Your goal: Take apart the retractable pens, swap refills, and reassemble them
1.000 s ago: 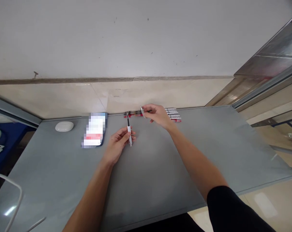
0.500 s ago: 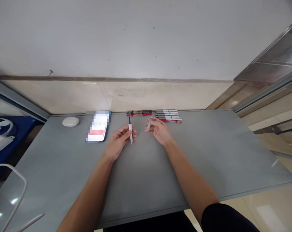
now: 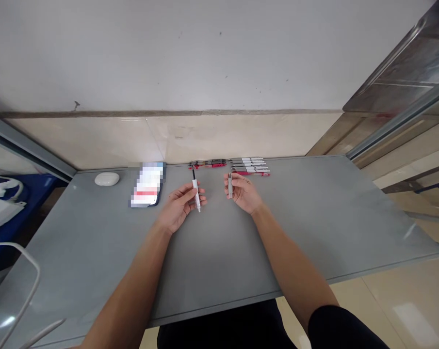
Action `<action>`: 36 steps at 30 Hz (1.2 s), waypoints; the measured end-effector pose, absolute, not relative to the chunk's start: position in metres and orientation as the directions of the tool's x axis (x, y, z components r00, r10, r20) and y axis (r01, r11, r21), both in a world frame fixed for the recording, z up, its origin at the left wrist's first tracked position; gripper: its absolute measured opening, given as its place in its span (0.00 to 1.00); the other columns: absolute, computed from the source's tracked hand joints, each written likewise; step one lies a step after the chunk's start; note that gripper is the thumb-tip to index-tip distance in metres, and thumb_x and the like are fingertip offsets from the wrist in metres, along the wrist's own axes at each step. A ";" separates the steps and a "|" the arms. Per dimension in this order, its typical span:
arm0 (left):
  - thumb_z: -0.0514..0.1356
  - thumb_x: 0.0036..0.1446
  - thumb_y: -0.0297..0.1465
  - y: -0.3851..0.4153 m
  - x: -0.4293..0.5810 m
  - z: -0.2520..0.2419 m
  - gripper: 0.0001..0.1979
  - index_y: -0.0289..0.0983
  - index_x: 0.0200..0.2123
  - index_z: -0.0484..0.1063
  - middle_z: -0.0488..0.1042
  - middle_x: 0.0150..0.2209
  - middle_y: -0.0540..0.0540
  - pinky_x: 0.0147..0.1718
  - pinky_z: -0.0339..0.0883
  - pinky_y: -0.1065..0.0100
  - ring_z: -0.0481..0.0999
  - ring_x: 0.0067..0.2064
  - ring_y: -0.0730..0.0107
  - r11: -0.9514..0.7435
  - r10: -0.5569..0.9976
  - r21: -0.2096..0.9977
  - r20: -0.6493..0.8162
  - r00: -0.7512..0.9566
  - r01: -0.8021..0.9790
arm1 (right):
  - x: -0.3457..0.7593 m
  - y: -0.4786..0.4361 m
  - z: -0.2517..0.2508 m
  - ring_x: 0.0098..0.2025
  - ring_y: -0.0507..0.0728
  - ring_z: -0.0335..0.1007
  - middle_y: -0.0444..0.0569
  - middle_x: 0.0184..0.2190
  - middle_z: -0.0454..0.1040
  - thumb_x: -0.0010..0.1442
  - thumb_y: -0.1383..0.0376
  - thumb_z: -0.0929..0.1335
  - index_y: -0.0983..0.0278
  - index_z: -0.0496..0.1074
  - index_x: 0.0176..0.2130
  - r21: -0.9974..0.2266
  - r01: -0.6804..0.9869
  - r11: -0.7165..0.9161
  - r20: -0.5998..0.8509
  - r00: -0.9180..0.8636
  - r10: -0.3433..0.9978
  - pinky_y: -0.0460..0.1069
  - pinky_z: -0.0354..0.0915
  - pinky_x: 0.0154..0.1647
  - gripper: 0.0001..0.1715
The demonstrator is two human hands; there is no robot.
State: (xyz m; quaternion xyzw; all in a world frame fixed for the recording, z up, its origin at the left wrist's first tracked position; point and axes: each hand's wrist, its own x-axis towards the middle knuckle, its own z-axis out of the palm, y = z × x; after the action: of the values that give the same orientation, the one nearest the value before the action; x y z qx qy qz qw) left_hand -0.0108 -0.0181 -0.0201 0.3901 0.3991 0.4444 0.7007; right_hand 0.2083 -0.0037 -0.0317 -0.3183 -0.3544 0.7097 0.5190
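My left hand is closed round a white pen body whose thin dark refill sticks up from its top. My right hand pinches a short silver-grey pen part, held upright a hand's width to the right of the pen body. Both hands hover over the grey table. Just behind them, along the table's far edge, lies a row of several pens with white and red barrels, and beside it some loose dark and red pen parts.
A phone lies face up left of my left hand. Further left sits a white earbud case. A white chair frame shows at the lower left. A tiled floor and a white wall lie beyond the table.
My right hand picked the silver-grey part from the far row and drew it back toward me, turning it upright beside the pen body. My left hand stayed nearly still.
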 end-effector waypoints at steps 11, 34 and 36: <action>0.65 0.53 0.38 -0.024 -0.003 -0.012 0.18 0.38 0.46 0.74 0.76 0.41 0.43 0.40 0.69 0.62 0.76 0.37 0.65 0.203 0.935 0.968 -0.146 0.324 -0.148 | 0.204 -0.006 -0.029 0.27 0.49 0.69 0.41 0.29 0.73 0.47 0.63 0.73 0.61 0.73 0.31 -0.853 -0.500 -0.149 -0.049 -0.207 0.977 0.45 0.70 0.27 0.09; 0.61 0.51 0.37 0.016 -0.012 0.026 0.11 0.45 0.38 0.80 0.78 0.30 0.47 0.26 0.63 0.70 0.75 0.31 0.62 -0.199 0.818 0.893 -0.075 0.571 0.403 | 0.195 0.002 -0.018 0.35 0.51 0.75 0.42 0.35 0.75 0.48 0.61 0.74 0.57 0.74 0.37 -0.836 -0.503 0.219 -0.005 0.407 0.914 0.49 0.73 0.38 0.14; 0.61 0.52 0.38 0.017 -0.012 0.023 0.12 0.44 0.40 0.80 0.78 0.30 0.47 0.27 0.63 0.69 0.74 0.31 0.63 -0.224 0.827 0.878 -0.059 0.559 0.424 | 0.195 0.002 -0.018 0.36 0.52 0.75 0.43 0.35 0.75 0.48 0.62 0.74 0.58 0.74 0.37 -0.831 -0.511 0.221 -0.015 0.417 0.909 0.49 0.73 0.38 0.14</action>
State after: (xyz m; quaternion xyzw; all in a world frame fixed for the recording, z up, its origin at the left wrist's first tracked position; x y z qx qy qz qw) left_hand -0.0118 0.0168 0.0225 0.7514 0.4163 0.2177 0.4634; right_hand 0.1951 0.0021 -0.0182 -0.4001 -0.2488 0.4792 0.7406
